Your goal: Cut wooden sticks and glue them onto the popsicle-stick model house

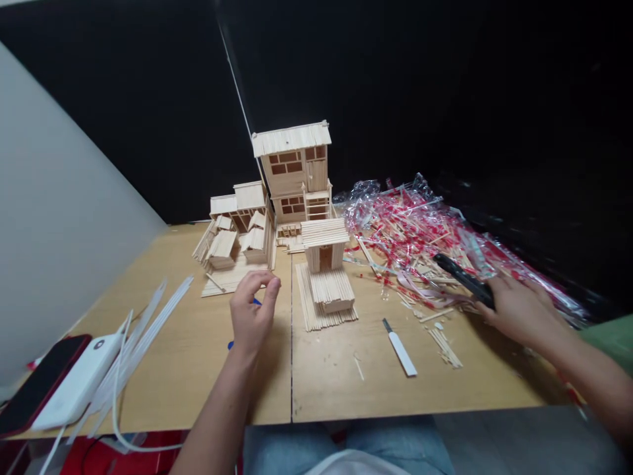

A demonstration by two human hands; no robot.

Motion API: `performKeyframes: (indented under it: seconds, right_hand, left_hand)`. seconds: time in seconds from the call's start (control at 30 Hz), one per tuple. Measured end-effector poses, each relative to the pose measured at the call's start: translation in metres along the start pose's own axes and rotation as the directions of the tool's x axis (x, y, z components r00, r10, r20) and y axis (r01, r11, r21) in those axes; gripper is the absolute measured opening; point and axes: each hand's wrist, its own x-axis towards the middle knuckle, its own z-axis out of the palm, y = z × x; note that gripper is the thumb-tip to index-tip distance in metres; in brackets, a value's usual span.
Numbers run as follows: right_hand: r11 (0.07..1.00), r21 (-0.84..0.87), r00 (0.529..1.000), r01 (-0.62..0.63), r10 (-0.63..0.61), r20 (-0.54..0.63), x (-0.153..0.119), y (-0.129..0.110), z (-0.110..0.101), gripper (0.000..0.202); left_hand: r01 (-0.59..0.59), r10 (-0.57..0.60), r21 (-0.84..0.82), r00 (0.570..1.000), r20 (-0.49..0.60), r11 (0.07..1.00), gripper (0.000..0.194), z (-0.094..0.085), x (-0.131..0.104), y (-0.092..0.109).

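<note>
My right hand (519, 310) is closed around the end of a long, slim black tool (462, 278), held over the right side of the table beside a heap of wrappers and sticks. I cannot make out the tool's kind. In front of the model buildings, my left hand (253, 310) is raised with curled fingers, thumb and forefinger close together; whatever they pinch, if anything, is too small to see. Behind that hand, a blue thing (230, 345) is mostly hidden. Just to its right stands a small stick-built house (326, 264) on a slatted base.
A tall stick house (291, 171) and a low cluster of huts (232, 237) stand at the back. Clear and red wrappers (395, 224) lie at right. A white-handled knife (399, 349) lies in front, loose sticks (445, 346) nearby. Phone (47, 379), power bank (79, 382), translucent strips (143, 323) at left.
</note>
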Motion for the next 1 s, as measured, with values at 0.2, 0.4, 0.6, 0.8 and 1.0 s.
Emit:
performKeyframes:
  seconds: [0.2, 0.4, 0.6, 0.8, 1.0]
  right_hand:
    - [0.997, -0.073, 0.992, 0.020, -0.011, 0.124, -0.004, -0.027, -0.023, 0.054]
    - [0.999, -0.020, 0.994, -0.032, 0.034, 0.101, -0.006, -0.047, -0.029, 0.055]
    - [0.891, 0.449, 0.990, 0.060, -0.111, 0.087, -0.018, -0.081, -0.070, 0.051]
    - [0.482, 0.869, 0.820, -0.118, -0.447, 0.359, -0.034, -0.158, -0.081, 0.053]
    - [0.244, 0.889, 0.706, -0.388, -0.541, 0.457, -0.021, -0.222, -0.068, 0.054]
  left_hand:
    - [0.038, -0.040, 0.038, 0.998, 0.044, 0.999, 0.024, 0.008, -0.006, -0.004]
    - [0.005, -0.011, 0.085, 0.997, 0.071, 0.996, 0.027, 0.009, -0.008, -0.012]
    - [0.031, -0.030, 0.085, 0.999, -0.018, 0.996, 0.010, 0.015, 0.012, -0.014]
    - [-0.010, 0.011, 0.056, 1.000, -0.023, 0.998, 0.031, 0.040, 0.039, -0.025]
    - [0.031, -0.028, -0.068, 0.999, 0.042, 0.997, 0.015, 0.058, 0.047, -0.036]
